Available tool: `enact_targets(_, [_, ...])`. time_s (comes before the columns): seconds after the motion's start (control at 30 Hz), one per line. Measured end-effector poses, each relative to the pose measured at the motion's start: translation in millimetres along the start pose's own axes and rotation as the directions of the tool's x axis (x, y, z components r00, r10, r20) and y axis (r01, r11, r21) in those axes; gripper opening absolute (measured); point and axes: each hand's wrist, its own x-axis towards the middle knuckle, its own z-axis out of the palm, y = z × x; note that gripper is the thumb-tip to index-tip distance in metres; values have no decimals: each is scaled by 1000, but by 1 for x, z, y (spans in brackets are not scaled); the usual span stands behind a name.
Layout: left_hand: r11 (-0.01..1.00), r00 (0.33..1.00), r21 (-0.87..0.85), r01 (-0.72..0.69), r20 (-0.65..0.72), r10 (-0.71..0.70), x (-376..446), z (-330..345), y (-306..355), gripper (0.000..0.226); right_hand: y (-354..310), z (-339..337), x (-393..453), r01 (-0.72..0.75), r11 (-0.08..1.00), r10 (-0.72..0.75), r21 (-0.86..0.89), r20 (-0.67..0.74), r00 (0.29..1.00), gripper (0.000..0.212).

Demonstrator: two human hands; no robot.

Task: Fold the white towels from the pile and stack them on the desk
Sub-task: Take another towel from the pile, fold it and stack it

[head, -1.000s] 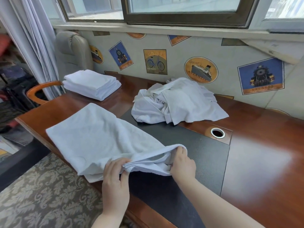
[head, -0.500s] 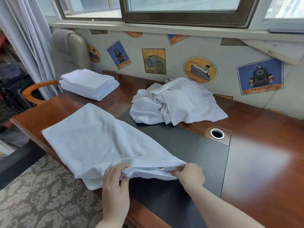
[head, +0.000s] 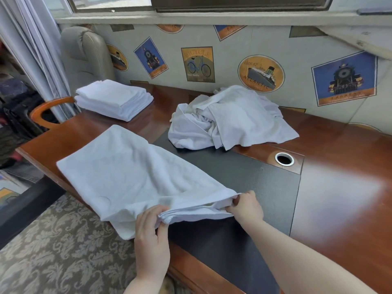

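I see my right hand [head: 246,209] has slid out toward three o'clock, both it and my left hand [head: 151,234] pinching the half-folded white terry towel [head: 131,177] edge taut, ready for the next fold.

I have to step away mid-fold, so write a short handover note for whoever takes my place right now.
Left hand and right hand each pinch the near edge of the half-folded towel, which lies across the desk with a corner overhanging its front edge.
Done: folded stack at far left.
Left: finish this towel, stack it, then fold the crumpled pile by the wall.
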Motion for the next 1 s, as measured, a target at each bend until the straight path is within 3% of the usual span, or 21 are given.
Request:
enact_targets(0.1, [1000,1000,-2,15,0,-15,-1,-1,-4,24,7,-6,9,4,980,-21,199,86,996,19])
enact_targets(0.2, [999,999,-4,41,-6,-41,-1,-1,-8,24,18,-4,7,-13,884,-13,468,53,999,20])
enact_targets(0.27, [1000,1000,4,10,16,-10,-4,1,-8,25,14,2,4,-40,857,40,513,12,999,7])
enact_targets(0.33, [1000,1000,-9,-5,9,5,-8,2,-6,25,5,10,2,-92,821,83,563,40,996,19])
enact_targets(0.5, [1000,998,-25,16,-52,-17,-10,-5,-11,32,-11,17,4,-87,832,44,548,91,995,15])
enact_targets(0.6, [999,997,-5,-35,-66,34,-11,-8,-12,26,-13,20,9,-4,933,-19,359,60,998,14])
enact_targets(0.67, [1000,997,1,-26,-73,26,-13,-8,-12,26,-16,19,16,2,952,-40,306,117,992,5])
enact_targets(0.8, [1000,998,17,-7,-63,8,-12,-7,-12,33,-18,12,27,-52,924,-40,378,232,972,12])
enact_targets(1.0, [999,999,-23,27,-40,-28,-8,-5,-13,34,-7,-4,15,-26,808,-52,589,116,992,13])
